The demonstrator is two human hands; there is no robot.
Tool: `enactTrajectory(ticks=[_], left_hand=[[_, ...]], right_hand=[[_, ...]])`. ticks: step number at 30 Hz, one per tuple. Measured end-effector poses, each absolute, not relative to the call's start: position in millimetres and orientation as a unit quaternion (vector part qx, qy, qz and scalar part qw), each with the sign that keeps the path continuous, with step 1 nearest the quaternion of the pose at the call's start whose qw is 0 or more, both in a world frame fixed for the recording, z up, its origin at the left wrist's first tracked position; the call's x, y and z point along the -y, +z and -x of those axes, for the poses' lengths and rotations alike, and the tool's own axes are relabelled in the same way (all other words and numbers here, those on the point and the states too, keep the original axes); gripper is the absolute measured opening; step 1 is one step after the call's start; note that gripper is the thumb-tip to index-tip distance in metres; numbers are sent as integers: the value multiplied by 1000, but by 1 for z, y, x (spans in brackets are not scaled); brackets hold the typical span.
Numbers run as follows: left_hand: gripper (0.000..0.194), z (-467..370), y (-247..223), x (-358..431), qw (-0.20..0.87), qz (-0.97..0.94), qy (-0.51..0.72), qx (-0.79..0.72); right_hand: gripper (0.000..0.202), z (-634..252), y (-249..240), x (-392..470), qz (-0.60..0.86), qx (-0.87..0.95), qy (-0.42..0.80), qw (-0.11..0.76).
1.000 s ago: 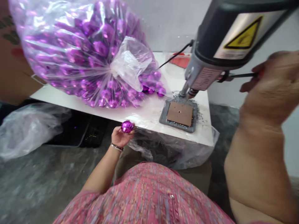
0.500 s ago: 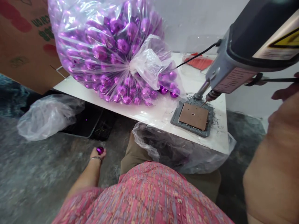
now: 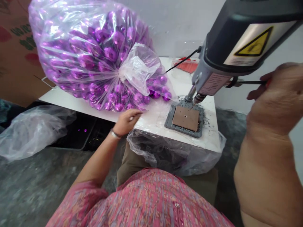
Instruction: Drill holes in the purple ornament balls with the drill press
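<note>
This is looking like a small workshop: a drill press (image 3: 236, 39) is standing on a white table (image 3: 208, 143), dark shavings (image 3: 207, 121) are lying scattered round its base (image 3: 168, 122), a bulging clear bag of shiny purple balls (image 3: 87, 60) is crowding it, and a printed cardboard carton (image 3: 14, 75) is standing alongside.

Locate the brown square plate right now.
Head view, right of centre: the brown square plate lies on the grey base of the drill press, near the right end of the white table.
</note>
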State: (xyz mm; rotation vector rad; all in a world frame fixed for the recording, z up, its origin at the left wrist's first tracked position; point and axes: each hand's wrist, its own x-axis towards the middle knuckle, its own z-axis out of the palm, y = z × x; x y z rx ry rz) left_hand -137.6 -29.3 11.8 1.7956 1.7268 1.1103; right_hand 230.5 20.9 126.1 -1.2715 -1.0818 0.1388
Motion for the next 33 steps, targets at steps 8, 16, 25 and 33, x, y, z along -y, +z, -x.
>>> enactTrajectory(ticks=[8,16,25,33], left_hand=[[53,9,22,-99,79,-743,38,-663],[74,-6,0,-136,83,-753,50,-650],[76,39,3,-69,301,-743,282,-528],[54,25,-18,-9,750,-373,419,-350]], right_hand=[[41,-231,127,-11,566,523,31,636],[75,-233,125,-9,576,531,37,620],[65,-224,131,-9,573,500,60,646],[69,-230,125,-13,554,527,34,644]])
